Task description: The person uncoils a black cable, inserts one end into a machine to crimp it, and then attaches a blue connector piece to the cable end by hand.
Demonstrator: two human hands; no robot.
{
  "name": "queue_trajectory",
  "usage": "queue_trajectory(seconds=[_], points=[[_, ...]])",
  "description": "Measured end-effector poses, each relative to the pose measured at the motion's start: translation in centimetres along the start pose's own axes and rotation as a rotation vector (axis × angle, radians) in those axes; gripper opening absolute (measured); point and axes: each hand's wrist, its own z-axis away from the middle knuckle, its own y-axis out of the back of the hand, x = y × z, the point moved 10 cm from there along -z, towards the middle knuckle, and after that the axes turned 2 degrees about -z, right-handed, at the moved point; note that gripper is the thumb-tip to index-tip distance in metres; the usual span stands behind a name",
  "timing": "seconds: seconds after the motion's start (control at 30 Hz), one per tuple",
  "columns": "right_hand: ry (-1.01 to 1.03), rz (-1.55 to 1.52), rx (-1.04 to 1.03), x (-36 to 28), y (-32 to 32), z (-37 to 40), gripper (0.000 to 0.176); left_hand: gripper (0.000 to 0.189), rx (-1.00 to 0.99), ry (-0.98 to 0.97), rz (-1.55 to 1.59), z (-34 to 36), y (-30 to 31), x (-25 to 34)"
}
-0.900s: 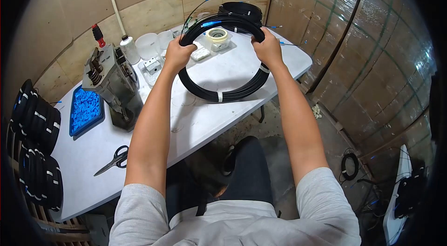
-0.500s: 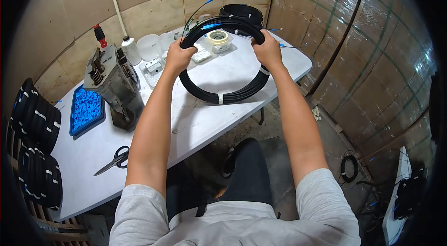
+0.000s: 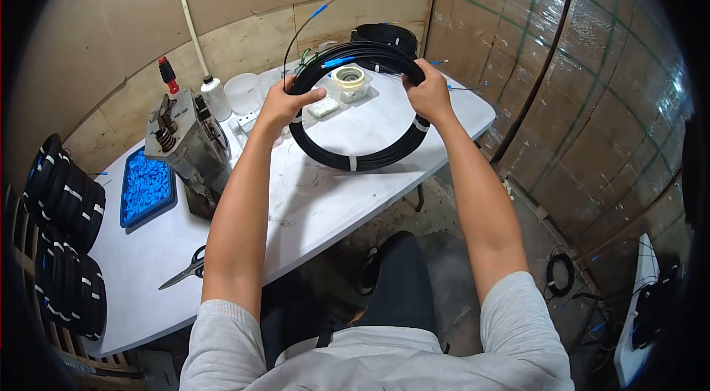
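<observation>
A black cable coil (image 3: 384,157) with white ties is held up above the white table (image 3: 318,206). My left hand (image 3: 285,104) grips its left side, thumb stretched out over the ring's opening. On the right side my right hand (image 3: 429,93) has its fingers wrapped round the coil. From the coil's upper left a thin cable end rises, with a blue connector (image 3: 319,11) and a clear tip. Another blue connector (image 3: 339,62) lies against the top of the ring. Behind the coil's opening is a round cream roll (image 3: 348,77) in a clear container.
Scissors (image 3: 183,272), a blue tray (image 3: 148,187) of small blue pieces, a metal device (image 3: 194,143) and a white bottle (image 3: 215,99) are at the left. More coils are stacked at far left (image 3: 70,280) and one lies behind (image 3: 384,36). Wrapped boxes (image 3: 547,95) stand right.
The coil has tilted a little and sits slightly lower in view. The thumb of my left hand has lifted away from the ring, and the loose cable end has swung left.
</observation>
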Motion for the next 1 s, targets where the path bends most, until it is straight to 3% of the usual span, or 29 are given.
queue_trajectory(seconds=[0.03,0.07,0.13,0.17,0.2,0.27,0.3,0.33,0.4,0.43,0.47,0.53,0.63,0.7,0.73,0.8,0.87,0.93,0.97,1.0], points=[[0.003,-0.002,-0.001,-0.3,0.3,0.0,0.022,0.075,-0.094,-0.203,0.145,-0.3,-0.6,0.6],[0.055,-0.017,0.030,-1.0,0.9,0.0,0.023,0.075,-0.091,-0.204,0.143,-0.9,0.3,-0.6],[0.107,-0.034,0.063,-2.2,1.9,0.2,0.024,0.114,-0.237,0.001,0.745,-0.3,-0.3,-1.4],[0.188,-0.058,0.100,-3.3,2.7,0.4,0.023,0.135,-0.209,0.036,0.730,0.0,0.1,-1.5],[0.269,-0.080,0.137,-4.2,3.4,0.6,0.022,0.135,-0.210,0.032,0.729,0.2,0.0,-1.0],[0.359,-0.011,0.183,-5.2,4.2,0.6,0.029,0.134,-0.025,0.465,0.658,1.2,-0.3,-4.4],[0.490,0.025,0.243,-6.8,4.8,1.1,0.031,0.129,-0.069,0.556,0.764,1.8,-1.7,-4.2],[0.620,0.059,0.303,-8.3,5.3,1.8,0.033,0.122,-0.257,0.575,0.820,1.4,-3.0,-4.4],[0.665,0.035,0.273,-9.3,5.8,2.2,0.039,0.109,-0.359,0.463,0.928,1.3,-4.4,-3.0],[0.723,0.043,0.212,-10.0,5.7,2.5,0.042,0.096,-0.332,0.368,1.046,0.5,-4.5,-2.8],[0.781,0.052,0.150,-10.7,5.5,2.8,0.045,0.096,-0.335,0.363,1.047,0.2,-4.3,-3.1],[0.844,0.056,0.157,-12.1,5.9,3.5,0.050,0.089,-0.329,0.562,1.145,1.1,-4.5,-3.5],[0.992,0.073,0.146,-13.5,5.9,5.1,0.045,0.057,-0.318,0.530,1.119,0.3,-4.9,-4.9],[0.985,0.104,0.161,-13.1,5.9,5.3,0.043,0.019,-0.271,0.501,1.099,-0.8,-4.6,-6.7],[0.978,0.132,0.177,-12.9,5.9,5.4,0.041,0.019,-0.272,0.500,1.096,-1.2,-4.3,-7.3],[0.919,0.143,0.245,-12.4,6.3,5.5,0.042,0.015,-0.620,0.600,1.371,0.0,-6.3,-4.9],[0.854,0.153,0.307,-11.9,6.5,6.1,0.043,0.013,-0.583,0.630,1.444,1.2,-6.3,-4.2],[0.528,0.201,0.527,-9.4,8.2,5.5,0.054,0.008,-0.450,0.408,1.528,0.6,-4.5,-3.1],[0.407,0.180,0.472,-7.5,7.9,5.0,0.065,0.004,-0.474,0.325,1.527,1.0,-4.0,-2.3],[0.405,0.181,0.473,-6.6,8.0,4.8,0.065,0.004,-0.475,0.326,1.525,1.2,-3.9,-2.2]])
